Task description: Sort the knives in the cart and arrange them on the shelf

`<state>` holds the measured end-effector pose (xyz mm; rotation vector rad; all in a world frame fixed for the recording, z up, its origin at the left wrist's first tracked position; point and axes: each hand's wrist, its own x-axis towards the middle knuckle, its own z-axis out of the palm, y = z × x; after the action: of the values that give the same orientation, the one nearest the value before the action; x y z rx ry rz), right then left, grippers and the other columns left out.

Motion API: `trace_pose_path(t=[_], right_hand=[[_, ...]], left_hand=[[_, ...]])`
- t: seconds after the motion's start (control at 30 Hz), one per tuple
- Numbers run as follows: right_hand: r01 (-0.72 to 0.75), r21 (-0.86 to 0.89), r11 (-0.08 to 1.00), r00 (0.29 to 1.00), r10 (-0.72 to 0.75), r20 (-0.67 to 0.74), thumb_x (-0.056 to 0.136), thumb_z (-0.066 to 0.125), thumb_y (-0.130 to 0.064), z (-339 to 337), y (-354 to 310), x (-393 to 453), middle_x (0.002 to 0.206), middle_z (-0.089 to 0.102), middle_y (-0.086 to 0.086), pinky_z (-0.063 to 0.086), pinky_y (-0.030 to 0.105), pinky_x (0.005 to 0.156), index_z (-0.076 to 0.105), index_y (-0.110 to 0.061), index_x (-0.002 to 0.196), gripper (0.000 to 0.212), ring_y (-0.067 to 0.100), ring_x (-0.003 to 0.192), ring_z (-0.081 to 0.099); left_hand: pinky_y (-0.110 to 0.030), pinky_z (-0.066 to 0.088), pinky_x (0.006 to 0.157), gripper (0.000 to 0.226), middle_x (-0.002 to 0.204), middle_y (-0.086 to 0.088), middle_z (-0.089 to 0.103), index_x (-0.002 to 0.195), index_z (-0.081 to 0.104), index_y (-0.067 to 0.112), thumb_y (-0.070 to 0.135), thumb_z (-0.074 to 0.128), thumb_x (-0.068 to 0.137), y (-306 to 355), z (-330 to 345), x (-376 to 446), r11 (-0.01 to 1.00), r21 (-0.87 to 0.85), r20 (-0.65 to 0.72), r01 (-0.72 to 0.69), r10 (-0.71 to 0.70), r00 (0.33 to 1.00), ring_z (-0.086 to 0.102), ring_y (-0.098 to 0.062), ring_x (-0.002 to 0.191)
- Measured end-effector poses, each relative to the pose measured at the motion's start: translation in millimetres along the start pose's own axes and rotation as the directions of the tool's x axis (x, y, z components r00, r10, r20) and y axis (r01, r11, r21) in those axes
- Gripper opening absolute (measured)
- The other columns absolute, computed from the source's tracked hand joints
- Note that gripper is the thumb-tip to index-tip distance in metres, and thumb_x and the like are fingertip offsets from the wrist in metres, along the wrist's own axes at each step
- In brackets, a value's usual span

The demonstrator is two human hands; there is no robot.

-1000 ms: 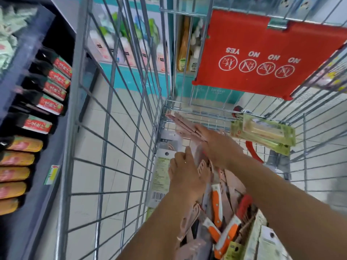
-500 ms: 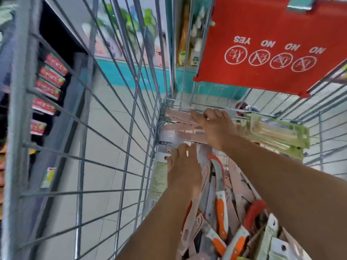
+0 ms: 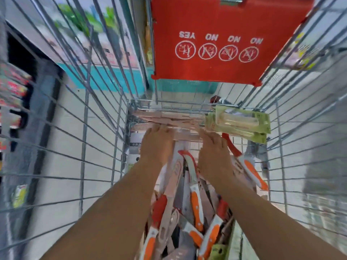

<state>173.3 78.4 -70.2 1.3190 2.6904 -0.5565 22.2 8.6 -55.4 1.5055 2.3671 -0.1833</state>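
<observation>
Both hands are reaching deep into the cart (image 3: 105, 128). The left hand (image 3: 156, 145) and right hand (image 3: 214, 147) are lying flat, fingers extended, on the pink knives (image 3: 169, 119) stacked crosswise at the far end, gripping nothing.

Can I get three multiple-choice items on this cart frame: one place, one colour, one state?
1. Where do the green packs lie?
A. far end of the cart, right side
B. on the floor outside
C. under the left forearm

2. What colour is the flap with the YES/NO signs?
A. blue
B. red
C. yellow

3. What are both hands doing?
A. hanging outside the cart
B. gripping the cart's rim
C. reaching onto the pink packs stacked at the far end

Key: 1 A, the packs rest against the far right corner. 2 B, the flap is plainly red. 3 C, the left hand and right hand lie on the stack, grip unclear.
</observation>
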Motion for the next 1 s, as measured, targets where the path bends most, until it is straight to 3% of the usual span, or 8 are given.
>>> trace_pose_path(t=[0.17,0.37,0.53,0.63,0.73,0.83,0.93,1.0], right_hand=[[-0.05,0.012,0.999,0.999,0.049,0.02,0.1,0.035,-0.02,5.0,23.3,-5.7,0.13,0.046,0.005,0.029,0.037,0.105,0.018,-0.041,0.149,0.055,0.027,0.122,0.042],[-0.16,-0.039,0.986,0.979,0.164,0.119,0.091,0.047,-0.007,-7.2,28.9,-2.3,0.133,0.044,0.012,0.039,0.039,0.098,0.042,-0.012,0.133,0.043,0.031,0.12,0.045],[-0.15,-0.075,0.986,0.979,0.159,0.129,0.086,0.051,-0.001,-18.0,26.2,-0.7,0.127,0.047,0.012,0.041,0.037,0.094,0.045,-0.01,0.126,0.041,0.03,0.114,0.048],[-0.126,-0.003,0.992,0.987,0.125,0.104,0.087,0.051,-0.002,-18.0,26.4,-5.2,0.127,0.048,0.013,0.038,0.038,0.096,0.047,-0.01,0.128,0.041,0.031,0.113,0.048],[-0.092,0.158,0.983,0.996,0.09,0.019,0.089,0.054,-0.005,-22.3,22.6,-17.3,0.124,0.051,0.017,0.038,0.039,0.095,0.054,-0.005,0.126,0.036,0.035,0.113,0.048],[0.029,0.254,0.967,0.998,-0.016,-0.053,0.079,0.058,0.004,-27.7,6.8,-29.3,0.114,0.059,0.022,0.045,0.042,0.089,0.062,-0.001,0.119,0.041,0.04,0.106,0.054],[0.144,0.328,0.934,0.989,-0.131,-0.062,0.074,0.053,0.0,-34.0,-15.4,-39.3,0.086,0.068,0.017,0.044,0.029,0.073,0.07,-0.002,0.09,0.023,0.029,0.082,0.063],[0.08,0.431,0.899,0.997,-0.075,-0.029,0.087,0.052,-0.003,-39.7,-26.9,-48.2,0.093,0.069,0.015,0.044,0.028,0.076,0.067,-0.002,0.1,0.021,0.026,0.085,0.062]], left_hand=[[-0.038,0.036,0.103,0.041,0.132,-0.013,0.05,0.13,0.049,0.007,0.002,0.043,0.09,-5.1,-0.5,4.5,0.99,0.135,0.002,-0.034,0.034,0.999,0.041,-0.03,0.125],[-0.04,0.037,0.102,0.04,0.133,-0.018,0.045,0.131,0.042,0.002,0.002,0.042,0.091,-19.5,-14.3,9.0,0.973,0.227,-0.039,0.034,-0.026,0.999,0.036,-0.034,0.129],[-0.035,0.036,0.103,0.054,0.133,-0.015,0.042,0.139,0.032,0.011,0.01,0.055,0.09,-3.7,-10.4,-4.0,0.99,0.011,-0.08,0.137,-0.136,0.987,0.037,-0.029,0.126],[-0.031,0.038,0.1,0.043,0.129,-0.009,0.045,0.138,0.036,0.014,0.021,0.048,0.097,20.5,-3.1,-28.2,0.964,-0.243,-0.047,0.109,-0.124,0.991,0.04,-0.024,0.121],[-0.032,0.046,0.087,0.028,0.113,-0.002,0.053,0.124,0.051,0.018,0.024,0.045,0.098,46.0,4.0,-58.3,0.851,-0.519,0.002,0.083,-0.096,0.995,0.05,-0.018,0.107],[-0.025,0.04,0.073,0.026,0.09,0.003,0.058,0.11,0.061,0.013,0.023,0.039,0.101,70.3,1.2,-74.7,0.583,-0.796,0.13,0.16,-0.093,0.987,0.056,-0.013,0.084],[-0.03,0.042,0.07,0.038,0.087,-0.003,0.063,0.092,0.064,0.012,0.027,0.03,0.103,82.7,-9.0,-77.4,0.458,-0.844,0.232,0.281,-0.16,0.959,0.061,-0.022,0.086],[-0.035,0.044,0.069,0.042,0.084,-0.013,0.066,0.079,0.061,0.01,0.031,0.033,0.102,80.9,-11.7,-78.5,0.403,-0.85,0.25,0.339,-0.258,0.933,0.061,-0.028,0.083]])
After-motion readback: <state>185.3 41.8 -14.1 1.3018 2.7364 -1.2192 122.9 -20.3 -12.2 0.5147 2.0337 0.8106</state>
